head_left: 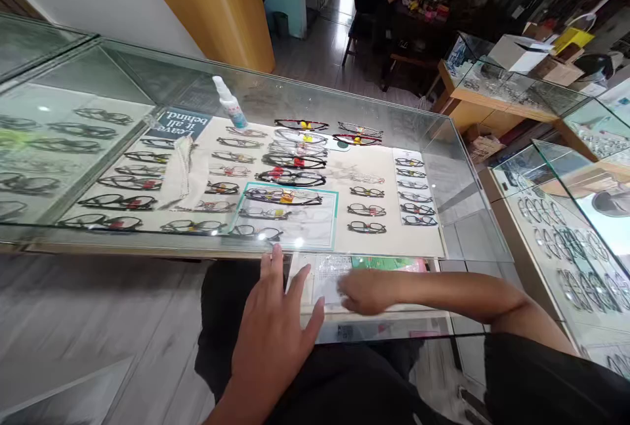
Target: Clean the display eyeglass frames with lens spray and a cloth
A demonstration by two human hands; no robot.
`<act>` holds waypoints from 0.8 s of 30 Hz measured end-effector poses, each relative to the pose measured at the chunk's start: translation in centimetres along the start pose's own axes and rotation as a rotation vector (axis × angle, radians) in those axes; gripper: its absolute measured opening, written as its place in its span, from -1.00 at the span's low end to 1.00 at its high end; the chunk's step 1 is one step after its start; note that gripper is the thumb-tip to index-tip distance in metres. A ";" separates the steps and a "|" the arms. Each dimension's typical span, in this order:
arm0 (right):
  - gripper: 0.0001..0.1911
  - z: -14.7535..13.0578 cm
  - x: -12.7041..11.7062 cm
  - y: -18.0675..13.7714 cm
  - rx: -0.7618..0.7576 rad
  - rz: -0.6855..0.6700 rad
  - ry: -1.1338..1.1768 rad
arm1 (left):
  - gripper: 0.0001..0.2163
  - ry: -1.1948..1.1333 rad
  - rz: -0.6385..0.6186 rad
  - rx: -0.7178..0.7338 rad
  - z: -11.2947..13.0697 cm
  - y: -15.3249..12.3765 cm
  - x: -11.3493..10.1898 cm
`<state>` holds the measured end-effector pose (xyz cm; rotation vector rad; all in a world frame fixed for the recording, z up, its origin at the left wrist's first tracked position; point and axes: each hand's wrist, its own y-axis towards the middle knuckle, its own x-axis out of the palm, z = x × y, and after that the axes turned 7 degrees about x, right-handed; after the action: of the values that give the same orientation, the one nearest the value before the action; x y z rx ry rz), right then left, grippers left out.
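Reaching in from the right, the right hand [364, 290] is over the one open drawer [339, 317], just in front of the glass counter [418, 239], towards its right half. The drawer's long axis runs along the counter's front edge. Inside, one clear packet [331, 269] lies near the right fingertips; one green packet [384, 263], its long axis along the same edge, is behind the wrist. The right hand is curled and blurred; whether it grips anything, I cannot tell. Apart from it, the left hand [275, 326] has spread fingers pointing to the counter's front edge. Six glasses [413, 184] form a column by the counter's right edge; one spray bottle [230, 103] is near its far edge.
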<state>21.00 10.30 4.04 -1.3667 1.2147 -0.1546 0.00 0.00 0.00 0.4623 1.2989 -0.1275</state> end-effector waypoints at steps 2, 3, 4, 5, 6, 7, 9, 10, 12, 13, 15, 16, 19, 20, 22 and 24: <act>-0.54 -0.6 -0.7 -4.6 -0.072 -0.095 0.011 | -0.53 -0.011 -0.008 -0.006 0.2 -0.1 -0.1; -0.48 -0.6 -1.5 -6.5 -0.063 -0.041 0.012 | -0.53 -0.014 -0.008 -0.009 0.3 -0.2 -0.1; -0.48 -0.2 -2.7 -8.0 -0.028 0.058 0.040 | -0.53 -0.016 -0.007 -0.012 0.3 -0.2 -0.1; -0.53 0.6 -4.2 -8.9 0.038 0.205 0.088 | -0.53 -0.015 0.001 -0.012 0.4 -0.1 -0.2; -0.58 1.8 -6.1 -9.2 0.119 0.389 0.124 | -0.54 -0.014 0.009 -0.015 0.5 0.0 -0.2; -0.62 3.5 -8.2 -9.0 0.214 0.572 0.130 | -0.54 -0.013 0.015 -0.020 0.5 0.1 -0.2; -0.65 7.7 -12.6 -7.0 0.398 0.934 0.073 | -0.55 -0.013 0.021 -0.025 0.6 0.3 -0.2; -0.66 9.9 -14.5 -5.6 0.476 1.062 0.040 | -0.55 -0.015 0.025 -0.021 0.5 0.3 -0.1; -0.69 13.9 -17.7 -2.7 0.568 1.115 0.034 | -0.55 -0.015 0.056 -0.005 0.5 0.3 0.0; -0.68 15.5 -18.9 -1.3 0.592 1.066 0.057 | -0.55 -0.015 0.080 0.003 0.4 0.3 0.2; -0.67 17.5 -20.3 0.8 0.661 0.989 0.098 | -0.54 -0.016 0.115 -0.001 0.4 0.1 0.5; -0.68 17.9 -20.8 1.5 0.677 0.966 0.107 | -0.54 -0.019 0.119 -0.014 0.5 0.1 0.6; -0.71 18.2 -21.4 2.5 0.712 0.933 0.110 | -0.53 -0.039 0.070 -0.067 0.6 0.2 0.8; -0.71 18.2 -21.6 2.5 0.725 0.923 0.110 | -0.53 -0.047 0.050 -0.082 0.6 0.3 0.8; -0.70 18.2 -21.8 2.3 0.750 0.902 0.113 | -0.52 -0.063 0.022 -0.098 0.6 0.4 0.8; -0.71 18.3 -21.8 2.1 0.753 0.876 0.113 | -0.52 -0.080 0.005 -0.107 0.6 0.6 0.7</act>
<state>23.44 38.10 10.03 -0.1265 1.5333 -0.0506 0.89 0.41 -0.43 0.3653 1.2200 -0.0712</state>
